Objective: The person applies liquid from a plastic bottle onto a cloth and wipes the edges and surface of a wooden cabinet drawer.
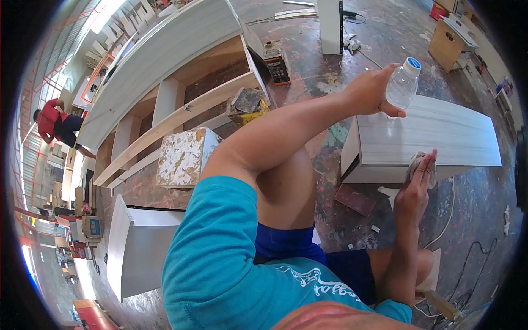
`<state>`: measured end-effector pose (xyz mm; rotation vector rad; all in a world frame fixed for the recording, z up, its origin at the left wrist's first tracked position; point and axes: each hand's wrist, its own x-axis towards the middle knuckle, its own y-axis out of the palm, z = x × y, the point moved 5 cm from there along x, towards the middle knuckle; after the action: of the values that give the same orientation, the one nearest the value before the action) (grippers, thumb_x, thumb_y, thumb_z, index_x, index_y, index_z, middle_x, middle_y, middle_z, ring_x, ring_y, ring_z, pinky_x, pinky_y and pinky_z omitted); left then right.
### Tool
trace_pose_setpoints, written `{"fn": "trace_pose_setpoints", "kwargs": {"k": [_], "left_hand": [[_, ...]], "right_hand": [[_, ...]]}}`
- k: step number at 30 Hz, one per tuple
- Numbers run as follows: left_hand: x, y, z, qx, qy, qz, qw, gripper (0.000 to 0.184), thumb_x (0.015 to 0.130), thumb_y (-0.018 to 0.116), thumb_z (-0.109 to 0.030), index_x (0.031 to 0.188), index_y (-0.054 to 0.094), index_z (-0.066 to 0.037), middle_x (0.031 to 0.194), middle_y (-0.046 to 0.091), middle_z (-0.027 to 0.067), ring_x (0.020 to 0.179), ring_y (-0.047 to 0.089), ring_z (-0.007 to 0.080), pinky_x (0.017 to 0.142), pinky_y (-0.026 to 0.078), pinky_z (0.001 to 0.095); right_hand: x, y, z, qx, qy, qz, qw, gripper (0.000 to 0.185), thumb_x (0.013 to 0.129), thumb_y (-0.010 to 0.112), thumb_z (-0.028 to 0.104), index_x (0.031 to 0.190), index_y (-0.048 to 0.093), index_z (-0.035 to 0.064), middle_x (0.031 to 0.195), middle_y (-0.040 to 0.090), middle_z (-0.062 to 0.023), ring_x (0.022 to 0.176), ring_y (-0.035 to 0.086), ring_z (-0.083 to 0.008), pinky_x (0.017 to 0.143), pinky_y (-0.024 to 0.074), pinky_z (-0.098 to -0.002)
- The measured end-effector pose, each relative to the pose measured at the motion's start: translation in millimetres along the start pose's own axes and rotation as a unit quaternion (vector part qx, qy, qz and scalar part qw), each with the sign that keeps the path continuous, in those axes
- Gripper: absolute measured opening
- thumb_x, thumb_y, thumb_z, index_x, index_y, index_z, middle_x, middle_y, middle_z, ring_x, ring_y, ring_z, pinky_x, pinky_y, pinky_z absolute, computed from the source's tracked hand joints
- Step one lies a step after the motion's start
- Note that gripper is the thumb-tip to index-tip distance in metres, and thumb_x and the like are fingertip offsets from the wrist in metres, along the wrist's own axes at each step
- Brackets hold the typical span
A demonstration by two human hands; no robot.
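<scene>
My left hand (379, 91) is wrapped round a clear plastic water bottle (400, 88) with a blue cap. The bottle is tilted slightly above a long box-shaped panel piece (434, 132) with a pale wood-grain surface. At the near edge of that piece, my right hand (415, 190) presses a crumpled whitish cloth (413, 164) against the surface. Its fingers are stretched together and partly cover the cloth.
A large cabinet frame (159, 104) lies at the left, near a paint-stained box (187, 157) and a metal can (276, 61). Cables (454, 209) and a reddish-brown block (355, 199) lie on the floor. Another person (55, 124) in red bends at far left.
</scene>
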<state>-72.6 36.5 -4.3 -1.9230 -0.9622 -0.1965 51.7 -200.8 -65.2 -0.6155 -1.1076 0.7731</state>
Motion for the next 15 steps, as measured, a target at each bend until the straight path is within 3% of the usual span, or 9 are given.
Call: {"fn": "trace_pose_setpoints", "kwargs": {"k": [2, 8, 11, 14, 15], "left_hand": [[-0.2, -0.4, -0.6, -0.003, 0.006, -0.003, 1.0, 0.127, 0.059, 0.088, -0.069, 0.144, 0.037, 0.01, 0.111, 0.067, 0.0334, 0.107, 0.065, 0.051, 0.096, 0.052, 0.05], [0.1, -1.3, -1.0, 0.016, -0.002, -0.004, 1.0, 0.125, 0.06, 0.087, -0.071, 0.144, 0.038, 0.009, 0.109, 0.068, 0.0326, 0.105, 0.066, 0.0513, 0.094, 0.053, 0.0506], [-0.6, 0.6, 3.7, 0.012, -0.005, -0.002, 1.0, 0.124, 0.061, 0.088, -0.07, 0.143, 0.038, 0.009, 0.109, 0.068, 0.0327, 0.104, 0.066, 0.0512, 0.094, 0.052, 0.0509], [-0.1, 1.9, 2.4, 0.007, -0.001, 0.001, 1.0, 0.123, 0.061, 0.089, -0.068, 0.143, 0.039, 0.008, 0.109, 0.068, 0.0326, 0.104, 0.066, 0.051, 0.094, 0.052, 0.0509], [0.0, 1.6, 2.5, 0.007, -0.002, 0.002, 1.0, 0.122, 0.061, 0.089, -0.067, 0.143, 0.039, 0.008, 0.109, 0.068, 0.0325, 0.104, 0.066, 0.051, 0.094, 0.052, 0.051]], "right_hand": [[3.4, -0.8, -14.4, -0.019, -0.008, 0.002, 1.0, 0.07, 0.096, 0.042, -0.009, 0.162, 0.02, -0.0008, 0.169, 0.02, -0.0208, 0.153, 0.027, -0.0378, 0.122, 0.0341, -0.0423], [16.8, -10.2, -69.1, -0.081, 0.068, -0.054, 0.993, 0.07, 0.096, 0.041, -0.005, 0.162, 0.022, 0.0029, 0.168, 0.022, -0.0201, 0.149, 0.035, -0.0402, 0.111, 0.0474, -0.0462], [10.9, -6.6, -24.5, -0.008, 0.075, -0.007, 0.997, 0.068, 0.097, 0.044, -0.007, 0.161, 0.022, -0.0015, 0.167, 0.025, -0.0225, 0.15, 0.033, -0.04, 0.119, 0.0367, -0.0434], [6.6, -4.5, -10.4, -0.049, -0.015, -0.017, 0.999, 0.073, 0.094, 0.044, -0.007, 0.162, 0.021, 0.0035, 0.168, 0.022, -0.0194, 0.147, 0.037, -0.0417, 0.108, 0.0497, -0.0472], [8.5, -5.6, -18.6, -0.05, 0.013, -0.02, 0.998, 0.074, 0.093, 0.044, -0.007, 0.162, 0.021, 0.0035, 0.168, 0.023, -0.019, 0.147, 0.037, -0.0414, 0.108, 0.0493, -0.0474]]}}
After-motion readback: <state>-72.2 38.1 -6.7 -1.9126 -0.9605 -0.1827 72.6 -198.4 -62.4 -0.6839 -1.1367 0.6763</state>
